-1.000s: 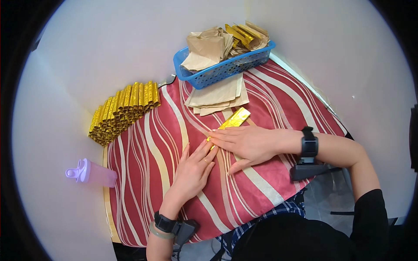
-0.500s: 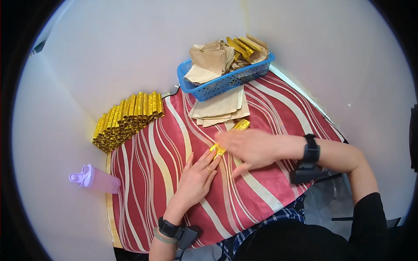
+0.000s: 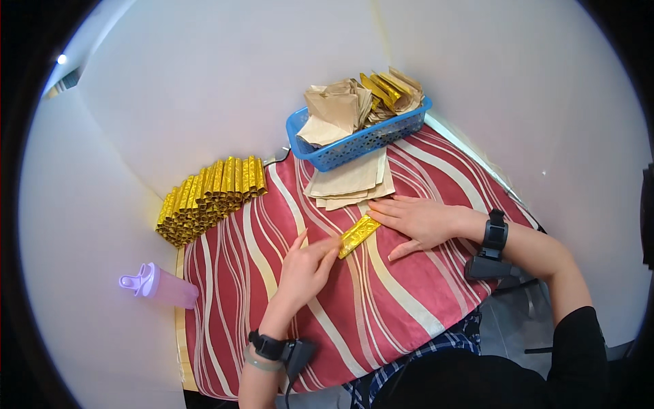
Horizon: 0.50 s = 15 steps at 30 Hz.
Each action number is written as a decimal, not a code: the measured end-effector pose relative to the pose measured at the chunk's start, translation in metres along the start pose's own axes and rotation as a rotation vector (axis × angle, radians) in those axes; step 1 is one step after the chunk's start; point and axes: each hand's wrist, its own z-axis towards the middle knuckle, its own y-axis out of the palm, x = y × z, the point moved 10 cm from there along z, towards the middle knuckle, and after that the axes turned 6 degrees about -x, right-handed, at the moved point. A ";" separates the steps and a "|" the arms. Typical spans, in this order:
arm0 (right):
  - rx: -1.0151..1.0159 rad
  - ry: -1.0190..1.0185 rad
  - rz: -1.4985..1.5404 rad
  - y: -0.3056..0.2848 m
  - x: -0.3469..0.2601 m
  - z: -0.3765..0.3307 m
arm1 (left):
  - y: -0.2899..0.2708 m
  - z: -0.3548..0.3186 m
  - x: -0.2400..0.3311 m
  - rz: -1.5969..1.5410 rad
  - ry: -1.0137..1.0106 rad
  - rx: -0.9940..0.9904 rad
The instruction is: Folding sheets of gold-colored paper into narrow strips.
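Observation:
A flat folded strip of shiny gold paper (image 3: 358,236) lies slantwise on the striped cloth between my hands. My right hand (image 3: 421,223) rests palm down with fingers stretched out, its fingertips on the strip's far end. At the near end is my left hand (image 3: 305,270), its fingers apart and partly smeared by motion, the tips touching or just beside the strip. Beyond them, a small stack of tan paper sheets (image 3: 349,183) lies on the cloth, partly under the front of a blue plastic basket (image 3: 361,145).
Tan sheets and folded gold pieces (image 3: 381,88) fill the basket. A stepped pile of gold paper tubes (image 3: 212,198) stands at the far left. A lilac bottle (image 3: 163,286) is at the left edge. Red striped cloth (image 3: 381,327) covers the table, with pale walls (image 3: 225,88) behind.
My right hand has slid away from the middle of the gold strip to its far end, uncovering it. My left fingers have drawn back to the near end. The whole view has shifted slightly.

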 end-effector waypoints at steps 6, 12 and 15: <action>-0.007 0.003 0.052 0.004 0.004 0.001 | 0.042 0.038 0.028 0.045 0.243 -0.051; -0.034 0.028 0.090 -0.001 0.009 0.002 | 0.030 -0.004 0.016 0.258 0.198 0.026; -0.062 0.029 0.103 0.002 0.010 0.001 | 0.029 -0.017 0.006 0.231 0.172 0.043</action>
